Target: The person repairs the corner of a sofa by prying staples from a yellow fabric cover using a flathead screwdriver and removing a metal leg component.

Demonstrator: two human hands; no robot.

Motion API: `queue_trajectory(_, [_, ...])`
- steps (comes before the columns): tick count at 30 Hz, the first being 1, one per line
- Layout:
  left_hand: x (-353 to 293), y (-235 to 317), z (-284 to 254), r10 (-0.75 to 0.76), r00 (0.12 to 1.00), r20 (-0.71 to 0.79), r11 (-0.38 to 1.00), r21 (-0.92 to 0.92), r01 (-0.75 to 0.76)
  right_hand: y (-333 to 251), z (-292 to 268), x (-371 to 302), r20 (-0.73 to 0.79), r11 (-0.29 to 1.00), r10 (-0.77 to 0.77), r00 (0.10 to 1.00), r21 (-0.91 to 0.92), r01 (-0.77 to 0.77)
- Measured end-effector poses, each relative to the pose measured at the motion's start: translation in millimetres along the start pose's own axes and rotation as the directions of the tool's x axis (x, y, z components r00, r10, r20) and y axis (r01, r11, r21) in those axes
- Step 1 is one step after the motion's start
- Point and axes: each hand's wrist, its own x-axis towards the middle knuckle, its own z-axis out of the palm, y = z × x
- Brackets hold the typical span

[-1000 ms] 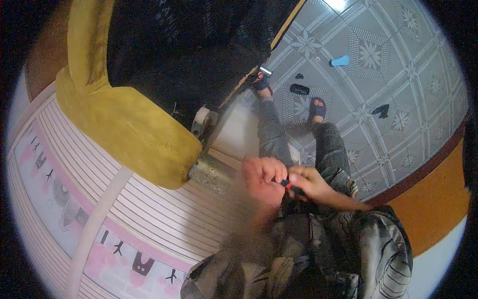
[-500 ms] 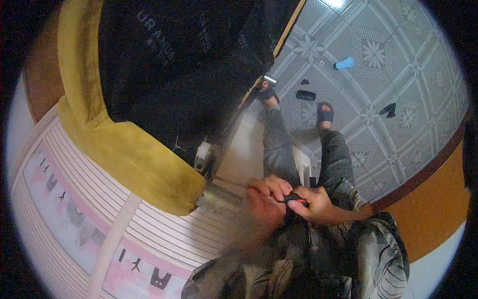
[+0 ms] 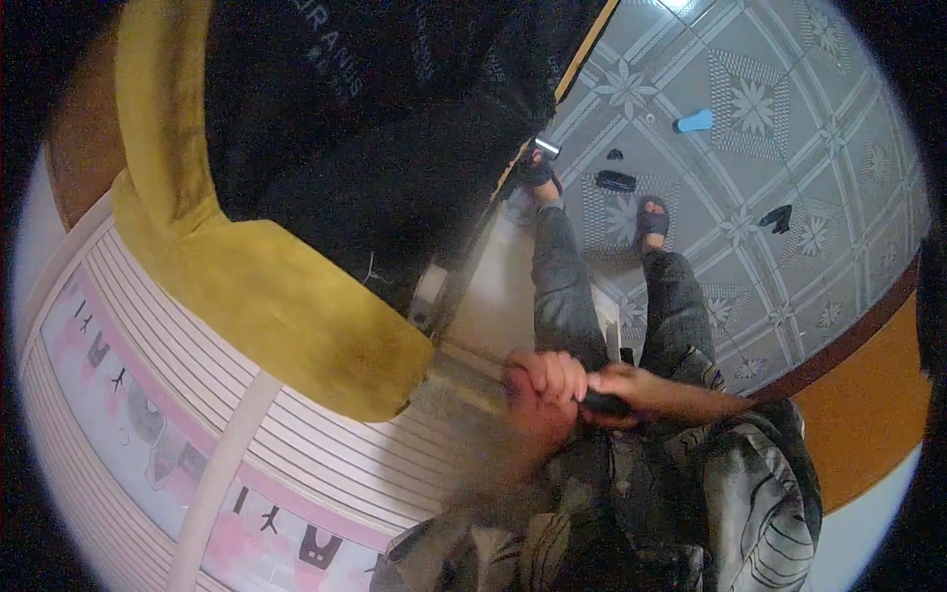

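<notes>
My left hand [image 3: 546, 387] is closed, its fingers wrapped and blurred, right beside my right hand above my lap. My right hand [image 3: 621, 385] is closed around a black handle [image 3: 605, 403], whose end points toward my left hand. What lies inside the left fist is hidden. Left of my hands is the corner of a tipped-up yellow upholstered piece of furniture [image 3: 296, 326], its underside covered in black cloth [image 3: 335, 178]. A pale round fitting [image 3: 431, 286], perhaps a caster, is on its edge near that corner.
A shiny metal cylinder [image 3: 546, 147] shows by the furniture's edge near my foot. On the patterned tile floor [image 3: 838, 178] lie a light-blue object [image 3: 693, 120], a black oblong piece [image 3: 616, 181] and a black angular piece [image 3: 776, 218]. A pink-and-white striped unit [image 3: 335, 434] stands at left.
My hands have shifted slightly right in the picture, and the view has moved a little. My right hand has turned, with its fingers now further around the black handle.
</notes>
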Motion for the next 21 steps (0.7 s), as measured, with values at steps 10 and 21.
queue_trajectory(10, [8.3, -16.6, 19.5, 0.138, 0.96, -0.242, 0.962, 0.263, -0.072, -30.9, -18.5, -21.7, 0.333, 0.994, -0.106, 0.937, 0.029, 0.102])
queue_trajectory(21, [20.2, -13.7, 32.4, 0.292, 0.86, -0.418, 0.918, 0.375, -0.13, 7.2, 2.0, -21.5, 0.067, 0.057, -0.972, 0.226, -0.863, 0.501])
